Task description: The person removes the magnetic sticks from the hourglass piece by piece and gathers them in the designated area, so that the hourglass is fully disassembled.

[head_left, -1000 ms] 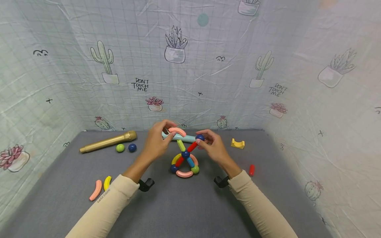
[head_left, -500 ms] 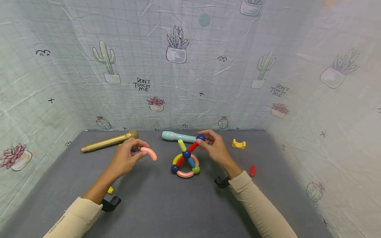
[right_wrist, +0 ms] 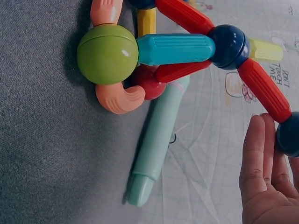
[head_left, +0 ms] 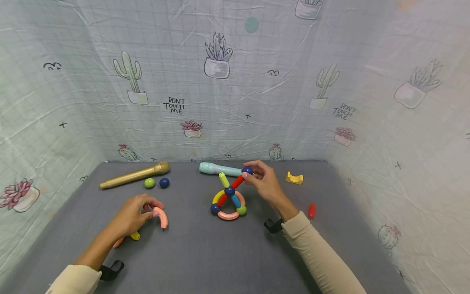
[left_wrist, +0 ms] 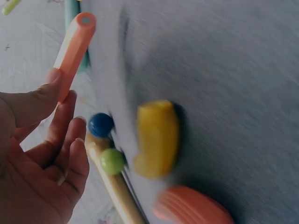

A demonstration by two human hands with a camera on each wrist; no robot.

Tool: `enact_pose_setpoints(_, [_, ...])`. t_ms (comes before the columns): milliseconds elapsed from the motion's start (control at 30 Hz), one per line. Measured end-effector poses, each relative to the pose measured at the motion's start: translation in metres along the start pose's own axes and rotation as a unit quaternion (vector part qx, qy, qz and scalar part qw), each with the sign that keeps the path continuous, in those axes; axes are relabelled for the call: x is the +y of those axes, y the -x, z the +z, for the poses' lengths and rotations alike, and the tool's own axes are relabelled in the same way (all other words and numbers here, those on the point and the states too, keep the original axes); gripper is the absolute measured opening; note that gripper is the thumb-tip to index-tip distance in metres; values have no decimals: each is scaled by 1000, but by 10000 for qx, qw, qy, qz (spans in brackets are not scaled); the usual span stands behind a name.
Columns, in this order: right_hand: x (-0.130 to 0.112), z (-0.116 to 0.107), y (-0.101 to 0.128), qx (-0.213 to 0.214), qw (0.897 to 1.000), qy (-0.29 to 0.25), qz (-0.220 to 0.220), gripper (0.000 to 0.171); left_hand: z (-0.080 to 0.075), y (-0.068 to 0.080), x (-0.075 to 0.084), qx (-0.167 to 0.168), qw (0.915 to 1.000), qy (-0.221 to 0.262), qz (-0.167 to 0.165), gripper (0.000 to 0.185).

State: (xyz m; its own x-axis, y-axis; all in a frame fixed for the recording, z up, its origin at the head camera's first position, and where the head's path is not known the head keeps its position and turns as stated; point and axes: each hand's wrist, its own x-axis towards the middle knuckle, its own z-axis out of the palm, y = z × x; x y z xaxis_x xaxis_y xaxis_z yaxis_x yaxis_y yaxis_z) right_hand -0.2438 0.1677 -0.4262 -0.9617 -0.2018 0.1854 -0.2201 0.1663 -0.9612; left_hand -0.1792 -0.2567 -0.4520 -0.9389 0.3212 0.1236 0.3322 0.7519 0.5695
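Note:
In the head view my left hand (head_left: 134, 214) pinches a curved salmon-pink magnetic rod (head_left: 162, 218) between thumb and fingers, above the grey table at left. Close below it lie a yellow curved rod (head_left: 136, 235) and another pink curved rod (left_wrist: 191, 207), partly hidden by the arm. My right hand (head_left: 266, 181) holds a dark blue ball (head_left: 247, 170) at the upper end of a red rod (right_wrist: 265, 91). That rod belongs to a standing figure of magnetic rods and balls, joined at a central blue ball (head_left: 229, 191). From its centre a lime rod (head_left: 224, 179) slants up, its top end bare.
A mint microphone (head_left: 218, 168) lies behind the figure, a gold microphone (head_left: 134, 175) at back left. Near the gold one rest a green ball (head_left: 149, 183) and a blue ball (head_left: 164, 182). To the right are a yellow notched block (head_left: 294, 178) and a short red rod (head_left: 311, 210).
My left hand has carried the pink curved rod from beside the figure's top to the left and down toward the loose curved rods. The right hand stays on the blue ball.

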Motion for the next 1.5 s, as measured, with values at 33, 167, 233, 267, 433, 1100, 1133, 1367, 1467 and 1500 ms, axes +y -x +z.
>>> enact_pose_setpoints(33, [0,0,0,-1,10000,-30,12,32,0,2,-3,-57,10000,-24,3,16])
enact_pose_setpoints(167, [0,0,0,-36,9999,-121,49,35,0,8,-11,-274,9994,-184,-52,17])
enact_pose_setpoints(233, [0,1,0,-44,9998,-158,74,36,1,9,-13,-373,9988,-320,-81,17])
enact_pose_setpoints(267, [0,1,0,-44,9998,-175,85,36,1,10,-14,-422,9983,-392,-117,17])
enact_pose_setpoints(433, [-2,3,0,-54,9993,-343,156,38,3,11,-17,-491,9962,-718,-26,16])
enact_pose_setpoints(1100, [-3,4,0,-188,9992,-315,138,41,32,-28,53,527,9979,240,280,43])
enact_pose_setpoints(1133, [-3,4,-1,-190,9993,-298,141,41,36,-33,58,521,9974,421,265,45])
enact_pose_setpoints(1367, [-2,4,-2,-222,9996,-157,102,44,62,-71,87,389,9832,1773,175,53])
enact_pose_setpoints(1467, [-3,4,-2,-233,9997,-103,65,43,74,-85,97,314,9715,2348,129,54])
enact_pose_setpoints(1500, [-4,4,-2,-240,9997,-90,45,43,77,-89,99,276,9668,2539,92,54])
